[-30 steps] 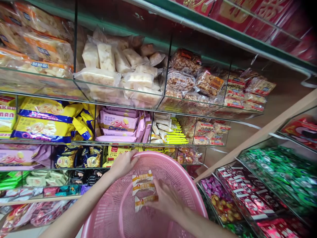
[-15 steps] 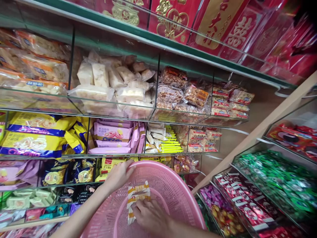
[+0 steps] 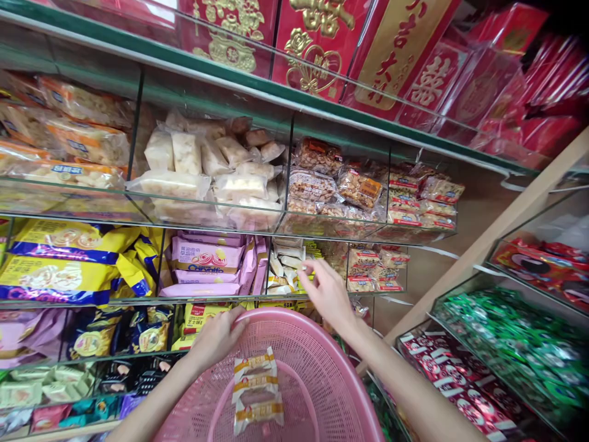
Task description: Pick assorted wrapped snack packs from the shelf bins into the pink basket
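Note:
My left hand (image 3: 217, 339) grips the far left rim of a pink plastic basket (image 3: 343, 374) with fine holes in its wall. On the basket's floor lie several small white-and-gold wrapped snack packets (image 3: 257, 390), side by side in a strip. My right hand (image 3: 327, 299) is raised beyond the basket, its fingers apart and no item showing in it. Its fingertips are at the front of a clear shelf bin that holds small white-wrapped snacks (image 3: 286, 261). Yellow-green packets beside these are partly hidden by that hand.
Purple biscuit packs (image 3: 209, 258) and yellow packs (image 3: 55, 270) fill bins to the left. Above, a glass-edged shelf (image 3: 257, 86) carries red gift boxes. Angled bins on the right hold green-wrapped sweets (image 3: 510, 344), beside a wooden post (image 3: 464, 258).
My right hand has let go of the packets in the basket and moved up and forward to the shelf bin. My left hand stays on the rim. The view has tilted slightly upward.

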Action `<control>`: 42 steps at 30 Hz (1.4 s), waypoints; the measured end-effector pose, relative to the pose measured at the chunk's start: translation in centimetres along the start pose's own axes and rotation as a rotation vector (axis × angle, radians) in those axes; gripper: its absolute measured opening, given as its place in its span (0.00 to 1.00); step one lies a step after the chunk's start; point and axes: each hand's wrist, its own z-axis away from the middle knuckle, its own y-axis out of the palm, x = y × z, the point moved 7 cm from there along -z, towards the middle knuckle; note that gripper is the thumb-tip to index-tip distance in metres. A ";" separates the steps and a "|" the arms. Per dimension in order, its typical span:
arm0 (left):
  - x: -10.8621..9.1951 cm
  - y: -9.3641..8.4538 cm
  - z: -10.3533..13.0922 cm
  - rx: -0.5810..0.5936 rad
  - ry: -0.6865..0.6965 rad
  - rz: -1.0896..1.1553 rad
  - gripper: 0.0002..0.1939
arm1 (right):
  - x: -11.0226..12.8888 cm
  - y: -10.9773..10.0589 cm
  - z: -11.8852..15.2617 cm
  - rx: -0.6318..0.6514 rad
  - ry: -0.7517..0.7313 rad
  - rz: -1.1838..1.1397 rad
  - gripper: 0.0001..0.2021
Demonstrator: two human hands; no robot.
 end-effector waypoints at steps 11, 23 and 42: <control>1.3 -0.5 0.5 -0.017 -0.057 -0.001 0.21 | -9.7 3.8 -4.8 0.041 0.369 -0.288 0.22; 1.1 -0.7 0.5 -0.013 -0.086 0.001 0.20 | -8.7 3.9 -3.9 0.020 0.337 -0.340 0.13; 0.6 -1.2 0.4 -0.018 -0.054 0.008 0.18 | -3.9 2.8 -1.6 0.279 -0.071 0.105 0.14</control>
